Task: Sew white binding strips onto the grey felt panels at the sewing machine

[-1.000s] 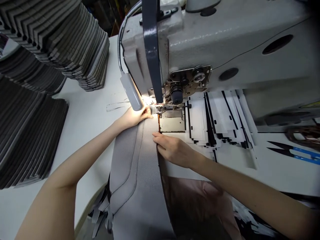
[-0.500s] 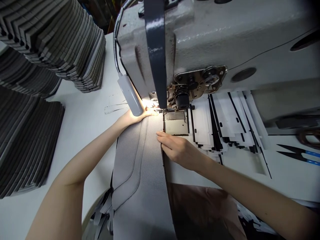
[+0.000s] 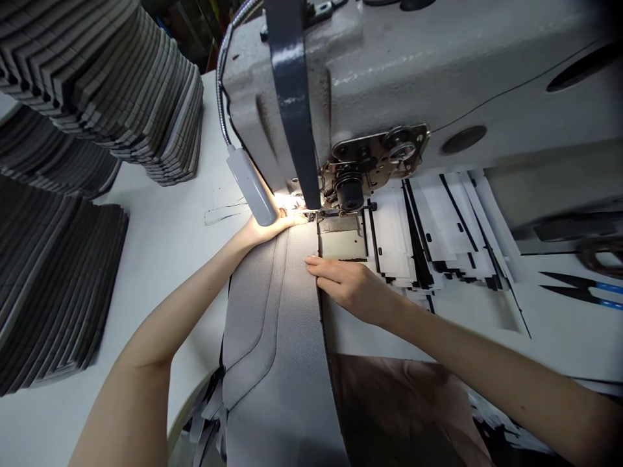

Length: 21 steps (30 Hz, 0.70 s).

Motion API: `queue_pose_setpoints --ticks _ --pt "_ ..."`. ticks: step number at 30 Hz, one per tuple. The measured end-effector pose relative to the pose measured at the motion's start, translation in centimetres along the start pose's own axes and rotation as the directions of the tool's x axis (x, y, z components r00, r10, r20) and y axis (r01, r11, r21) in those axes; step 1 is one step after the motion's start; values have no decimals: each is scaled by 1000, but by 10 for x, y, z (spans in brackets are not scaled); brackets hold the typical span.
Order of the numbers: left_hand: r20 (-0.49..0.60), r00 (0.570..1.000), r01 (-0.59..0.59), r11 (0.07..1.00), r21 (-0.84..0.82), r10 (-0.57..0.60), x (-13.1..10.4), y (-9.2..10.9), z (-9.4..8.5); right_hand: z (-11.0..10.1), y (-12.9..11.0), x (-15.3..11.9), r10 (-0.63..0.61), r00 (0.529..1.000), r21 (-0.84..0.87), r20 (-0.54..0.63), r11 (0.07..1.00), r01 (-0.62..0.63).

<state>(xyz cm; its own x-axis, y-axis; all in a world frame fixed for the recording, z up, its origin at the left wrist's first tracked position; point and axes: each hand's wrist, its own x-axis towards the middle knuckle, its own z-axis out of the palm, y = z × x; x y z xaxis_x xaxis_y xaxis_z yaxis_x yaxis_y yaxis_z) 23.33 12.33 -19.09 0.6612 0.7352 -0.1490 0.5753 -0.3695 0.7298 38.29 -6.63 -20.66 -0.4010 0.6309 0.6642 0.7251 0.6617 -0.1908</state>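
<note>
A long grey fabric panel [image 3: 296,337] with curved seam lines runs from the front edge of the table up to the needle area of a sewing machine [image 3: 379,84]. My left hand [image 3: 265,230] lies on the panel's far left corner beside the presser foot [image 3: 312,216]. One digit stretches flat towards the foot; the lamp and its glare hide the others. On the panel's right edge, a little nearer to me, my right hand [image 3: 353,285] is closed, pinching that edge between thumb and fingers.
A small grey lamp [image 3: 253,188] shines on the needle. Tall stacks of grey panels [image 3: 121,84] stand at left. Right of the needle lie white strips with black edges [image 3: 428,227] and blue-handled thread snips [image 3: 579,288]. Fabric scraps [image 3: 204,415] hang below the table edge.
The camera view has shifted slightly, so the machine appears a little further left. Both hands keep nearly the same places on the panel.
</note>
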Motion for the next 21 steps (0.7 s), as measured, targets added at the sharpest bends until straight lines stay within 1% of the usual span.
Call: queue_pose_setpoints --ticks 2,3,4,6,7,9,12,14,18,19,21 --pt "-41 998 -43 987 155 50 -13 12 2 0 1 0 5 1000 6 6 1000 -5" --pt "-59 993 -86 962 258 104 -21 19 5 -1 1 -1 10 1000 3 19 1000 -10" --pt "-53 983 -146 922 359 176 -31 26 8 0 1 -1 16 999 1 36 1000 -16" --pt "15 950 -274 812 516 311 -53 38 17 1 2 -2 32 996 1 88 999 -32" --pt "58 931 -329 762 558 360 -62 42 22 1 2 -2 42 993 2 113 999 -42" --pt "108 898 -404 701 587 427 -76 46 29 3 3 -3 70 987 15 148 997 -73" --pt "89 883 -424 698 577 462 -84 44 35 4 3 -5 106 978 45 180 992 -115" --pt "78 882 -425 714 557 464 -84 41 36 3 2 -5 101 975 39 198 993 -111" --pt "61 869 -439 710 550 490 -81 36 37 2 -2 -2 56 982 -83 180 996 -42" --pt "57 863 -444 699 560 502 -80 35 38 2 -3 -2 58 983 -108 172 993 -40" --pt "53 845 -458 670 585 532 -79 31 40 1 -6 -1 95 981 -115 167 990 -76"
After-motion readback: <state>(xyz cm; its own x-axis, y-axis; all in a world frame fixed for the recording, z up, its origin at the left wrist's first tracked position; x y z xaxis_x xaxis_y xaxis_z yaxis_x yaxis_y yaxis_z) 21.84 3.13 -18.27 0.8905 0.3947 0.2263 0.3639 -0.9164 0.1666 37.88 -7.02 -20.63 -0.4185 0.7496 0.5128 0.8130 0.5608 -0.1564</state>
